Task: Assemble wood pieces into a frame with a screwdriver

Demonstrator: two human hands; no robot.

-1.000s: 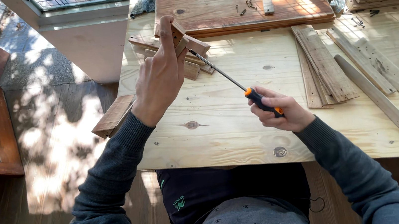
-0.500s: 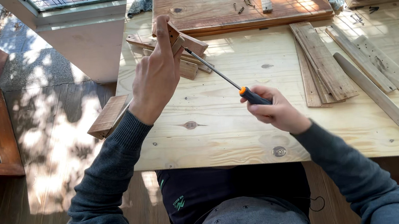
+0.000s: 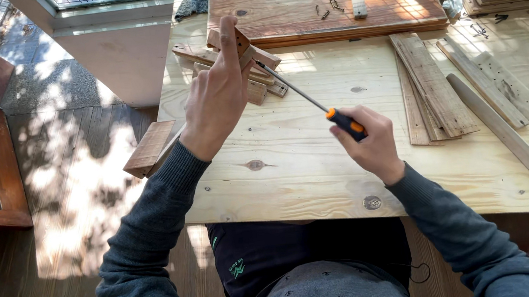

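Wooden block (image 3: 246, 43) is being pinched upright above the table (image 3: 319, 162) by the left hand (image 3: 216, 101). The right hand (image 3: 373, 143) is gripping a screwdriver (image 3: 312, 100) by its handle, its long shaft slanting up-left, tip touching the block.

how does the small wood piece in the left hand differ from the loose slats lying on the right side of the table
The small wood piece is short and held up tilted by the left hand; the slats are long and lie flat, untouched. The screwdriver in the right hand points at the piece, not the slats. Both are reddish-brown wood.
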